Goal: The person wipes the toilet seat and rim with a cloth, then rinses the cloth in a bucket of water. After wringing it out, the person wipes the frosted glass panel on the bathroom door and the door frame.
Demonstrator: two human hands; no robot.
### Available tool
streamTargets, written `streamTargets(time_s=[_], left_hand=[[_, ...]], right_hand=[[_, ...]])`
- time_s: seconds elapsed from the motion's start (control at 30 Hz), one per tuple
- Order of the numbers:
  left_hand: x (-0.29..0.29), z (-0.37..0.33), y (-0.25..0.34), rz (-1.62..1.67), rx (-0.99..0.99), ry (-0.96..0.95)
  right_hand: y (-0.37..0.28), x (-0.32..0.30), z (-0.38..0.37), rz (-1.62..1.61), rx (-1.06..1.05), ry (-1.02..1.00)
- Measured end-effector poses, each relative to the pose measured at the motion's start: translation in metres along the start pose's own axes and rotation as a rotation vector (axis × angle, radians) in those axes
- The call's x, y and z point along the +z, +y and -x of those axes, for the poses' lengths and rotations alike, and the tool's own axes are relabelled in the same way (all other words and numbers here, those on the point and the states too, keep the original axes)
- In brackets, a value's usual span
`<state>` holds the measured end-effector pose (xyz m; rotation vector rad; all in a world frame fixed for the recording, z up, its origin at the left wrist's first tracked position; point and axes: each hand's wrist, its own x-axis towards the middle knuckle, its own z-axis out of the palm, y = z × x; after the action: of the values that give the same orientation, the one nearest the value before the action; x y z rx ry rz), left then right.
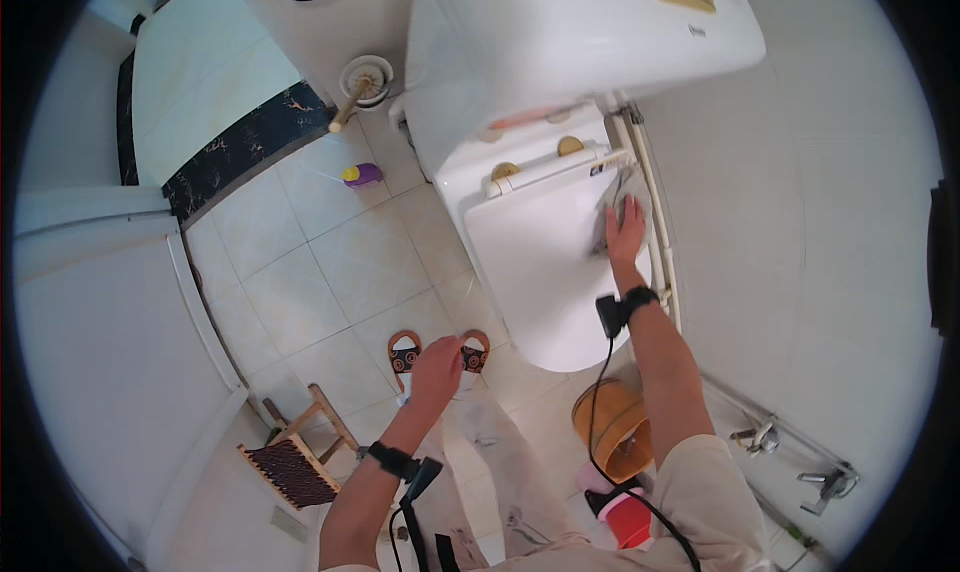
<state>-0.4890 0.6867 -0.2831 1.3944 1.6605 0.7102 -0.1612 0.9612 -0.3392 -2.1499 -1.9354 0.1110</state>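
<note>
A white toilet lid (545,262) lies closed, with its hinge side toward the tank. My right hand (625,232) presses a grey cloth (602,234) onto the lid's right edge, near the hinge. The fingers cover part of the cloth, and it bunches around them. My left hand (437,374) hangs in front of my body over the floor, above my sandals (404,352). Its fingers are curled in, and nothing shows in them. Each wrist wears a black strap with a small device and a cable.
The white tank (580,52) rises behind the lid; pipes (655,212) run along the right wall. A wooden bucket (612,427) stands near the lid's front. On the left are a purple bottle (362,175), a toilet brush (350,102) in its holder and a small wooden stool (300,457).
</note>
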Motion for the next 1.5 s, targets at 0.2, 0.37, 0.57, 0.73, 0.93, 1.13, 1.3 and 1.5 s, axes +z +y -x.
streamTargets(time_s=[0.2, 0.37, 0.57, 0.73, 0.93, 1.13, 1.3, 1.5], left_hand=[[0.074, -0.028, 0.043, -0.132, 0.272, -0.278], [0.12, -0.01, 0.052, -0.34, 0.52, -0.423], [0.114, 0.007, 0.037, -0.422, 0.576, -0.591], [0.136, -0.01, 0.053, -0.457, 0.643, -0.471], [0.156, -0.028, 0.063, -0.593, 0.592, -0.492], [0.162, -0.021, 0.066, -0.728, 0.673, -0.489], [0.185, -0.029, 0.077, -0.838, 0.722, -0.425], [0.17, -0.039, 0.099, -0.648, 0.974, -0.573]], right_hand=[[-0.06, 0.04, 0.02, -0.32, -0.384, 0.064], [-0.048, -0.017, 0.14, -0.333, -0.695, -0.385], [0.069, -0.057, 0.172, -0.167, -0.282, -0.294], [0.117, -0.051, 0.166, -0.259, 0.007, 0.068], [0.057, -0.055, 0.3, -0.347, -0.141, -0.07], [0.104, -0.076, 0.369, -0.43, 0.175, -0.169], [0.157, -0.12, 0.417, -0.351, 0.379, -0.263], [0.166, -0.179, 0.463, -0.325, 0.473, -0.336]])
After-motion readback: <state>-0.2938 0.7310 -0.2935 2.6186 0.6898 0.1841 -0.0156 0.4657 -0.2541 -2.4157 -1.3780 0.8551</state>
